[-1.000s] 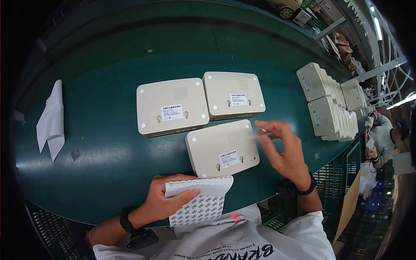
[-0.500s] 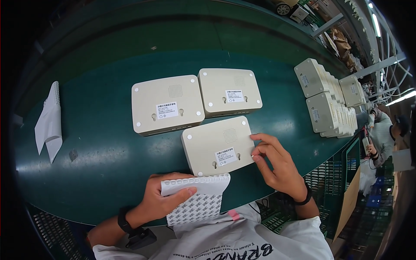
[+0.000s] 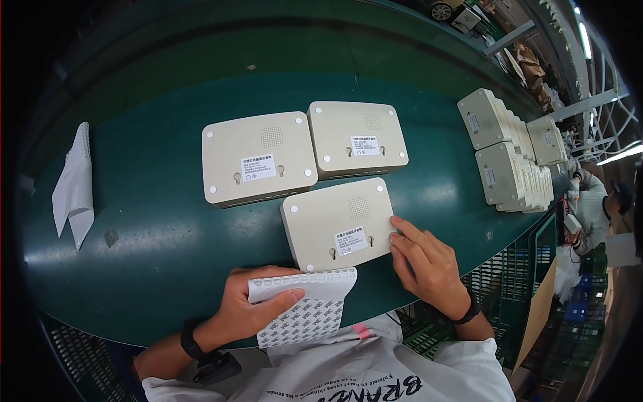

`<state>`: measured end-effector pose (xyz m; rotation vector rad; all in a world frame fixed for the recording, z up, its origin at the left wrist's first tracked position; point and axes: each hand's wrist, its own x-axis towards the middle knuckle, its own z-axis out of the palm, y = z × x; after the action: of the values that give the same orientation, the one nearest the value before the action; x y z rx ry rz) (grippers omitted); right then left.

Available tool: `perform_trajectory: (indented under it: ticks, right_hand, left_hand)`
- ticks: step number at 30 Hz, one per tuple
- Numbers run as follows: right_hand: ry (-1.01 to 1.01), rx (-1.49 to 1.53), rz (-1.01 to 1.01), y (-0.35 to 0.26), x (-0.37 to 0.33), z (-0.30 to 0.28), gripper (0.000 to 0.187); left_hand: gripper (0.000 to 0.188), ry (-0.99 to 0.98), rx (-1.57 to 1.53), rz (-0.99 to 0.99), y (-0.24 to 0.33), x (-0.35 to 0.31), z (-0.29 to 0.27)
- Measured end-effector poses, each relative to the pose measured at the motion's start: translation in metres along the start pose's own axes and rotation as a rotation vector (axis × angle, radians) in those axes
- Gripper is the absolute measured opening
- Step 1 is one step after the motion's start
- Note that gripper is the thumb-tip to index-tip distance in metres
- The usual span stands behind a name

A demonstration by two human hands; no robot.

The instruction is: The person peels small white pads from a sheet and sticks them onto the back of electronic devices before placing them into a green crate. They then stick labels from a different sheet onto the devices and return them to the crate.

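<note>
A cream plastic box (image 3: 341, 224) lies face down nearest me, with a printed label, speaker holes and keyhole slots. White round pads show on three of its corners. Against its lower right corner my right hand (image 3: 429, 264) presses with the fingertips, thumb along the side, hiding that corner. My left hand (image 3: 251, 301) grips a curled white sheet of round adhesive pads (image 3: 305, 283), its patterned backing hanging down; the sheet's top edge meets the box's front edge. Two similar boxes, a left one (image 3: 258, 144) and a right one (image 3: 362, 127), sit behind, each with corner pads.
On the green table (image 3: 161, 248) another curled white sheet (image 3: 77, 187) lies at far left. Rows of stacked cream boxes (image 3: 499, 174) stand at the right edge. Beyond them a person (image 3: 589, 201) handles a similar box. Green crates (image 3: 495, 275) are below the table's right side.
My right hand's fingertips have gone from a pinch around a small white pad to pressing on the near box's lower right corner. My left hand and the sheet stay put.
</note>
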<state>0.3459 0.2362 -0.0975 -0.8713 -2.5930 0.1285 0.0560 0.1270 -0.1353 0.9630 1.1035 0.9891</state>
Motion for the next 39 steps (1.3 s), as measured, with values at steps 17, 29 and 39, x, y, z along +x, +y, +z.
perform_trajectory:
  ticks: [17,29,39]
  right_hand:
    - [0.059,0.203,0.078,0.01,-0.001,0.001,0.017]
    - [0.007,0.126,0.093,0.0,-0.002,-0.003,0.021]
    - [-0.041,-0.004,0.055,-0.008,-0.007,-0.003,0.031]
  left_hand:
    - [0.025,-0.007,-0.012,0.024,-0.001,0.0,0.001]
    - [0.023,-0.013,-0.015,0.01,0.001,-0.001,0.001]
    - [0.025,-0.006,-0.032,0.007,-0.001,0.001,0.001]
